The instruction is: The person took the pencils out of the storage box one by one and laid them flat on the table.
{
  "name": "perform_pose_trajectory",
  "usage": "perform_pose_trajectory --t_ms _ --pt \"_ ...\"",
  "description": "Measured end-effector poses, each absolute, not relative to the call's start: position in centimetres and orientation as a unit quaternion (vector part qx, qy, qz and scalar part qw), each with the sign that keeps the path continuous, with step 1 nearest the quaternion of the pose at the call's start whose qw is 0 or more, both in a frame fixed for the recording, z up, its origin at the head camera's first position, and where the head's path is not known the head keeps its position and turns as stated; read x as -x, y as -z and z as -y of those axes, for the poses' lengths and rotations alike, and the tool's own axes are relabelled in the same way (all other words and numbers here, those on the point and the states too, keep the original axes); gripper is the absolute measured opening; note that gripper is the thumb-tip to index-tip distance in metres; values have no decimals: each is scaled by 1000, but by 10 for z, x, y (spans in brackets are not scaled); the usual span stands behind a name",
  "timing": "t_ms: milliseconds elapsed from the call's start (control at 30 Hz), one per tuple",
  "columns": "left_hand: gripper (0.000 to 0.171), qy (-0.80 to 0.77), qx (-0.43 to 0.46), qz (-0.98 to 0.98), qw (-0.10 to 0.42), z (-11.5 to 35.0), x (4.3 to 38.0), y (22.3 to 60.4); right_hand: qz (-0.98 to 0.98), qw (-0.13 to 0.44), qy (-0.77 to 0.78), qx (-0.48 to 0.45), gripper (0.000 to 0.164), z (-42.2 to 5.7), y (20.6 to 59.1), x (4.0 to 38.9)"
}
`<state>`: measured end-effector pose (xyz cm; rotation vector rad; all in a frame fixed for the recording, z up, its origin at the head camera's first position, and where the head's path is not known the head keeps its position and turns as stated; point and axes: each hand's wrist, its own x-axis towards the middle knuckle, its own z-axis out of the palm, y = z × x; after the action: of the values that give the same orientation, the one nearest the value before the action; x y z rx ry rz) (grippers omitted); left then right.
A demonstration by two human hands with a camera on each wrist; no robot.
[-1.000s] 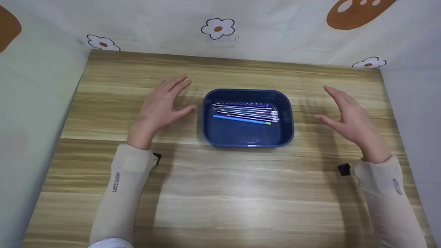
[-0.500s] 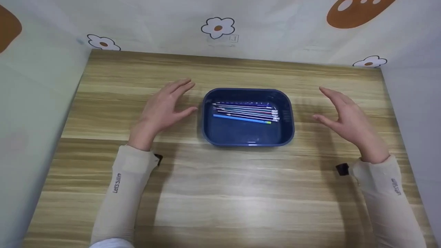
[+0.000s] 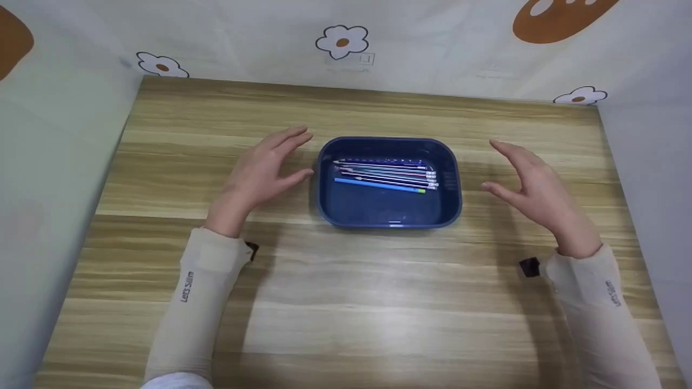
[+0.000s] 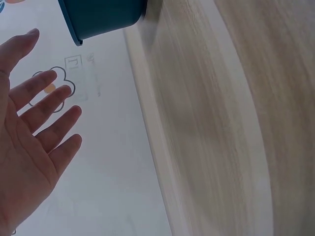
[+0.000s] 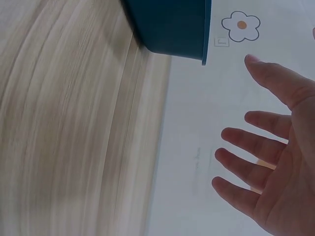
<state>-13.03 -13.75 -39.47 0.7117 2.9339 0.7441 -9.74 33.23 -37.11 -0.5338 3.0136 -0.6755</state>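
A dark blue rectangular bin [image 3: 389, 221] with rounded corners stands on the table. Inside it lie several striped pencils [image 3: 389, 174], a blue pencil [image 3: 378, 185] with a green end, and what looks like a purple ruler [image 3: 378, 161] along the far side. My left hand [image 3: 258, 172] hovers just left of the bin, fingers extended and thumb spread, touching nothing. On the other side my right hand [image 3: 535, 186] hangs a little farther from the bin, its fingers spread. Both wrist views show bare palms, with the bin's outer wall [image 4: 106, 17] at the top.
The wood-grain table [image 3: 346, 302] reaches to a pale back wall [image 3: 432, 48] printed with flowers. Pale panels border the left side [image 3: 54, 162] and right side [image 3: 654, 178]. A small black piece [image 3: 530, 267] sticks out from the right sleeve cuff.
My right hand has moved left toward the bin. The left hand has shifted slightly to the right. The bin and its contents stay in place.
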Motion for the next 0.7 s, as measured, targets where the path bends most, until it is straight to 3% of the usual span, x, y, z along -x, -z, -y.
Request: perform_pose_trajectory --t_ms 700 --pt "61 -247 -230 -941 21 131 126 395 -957 21 222 187 73 -317 375 94"
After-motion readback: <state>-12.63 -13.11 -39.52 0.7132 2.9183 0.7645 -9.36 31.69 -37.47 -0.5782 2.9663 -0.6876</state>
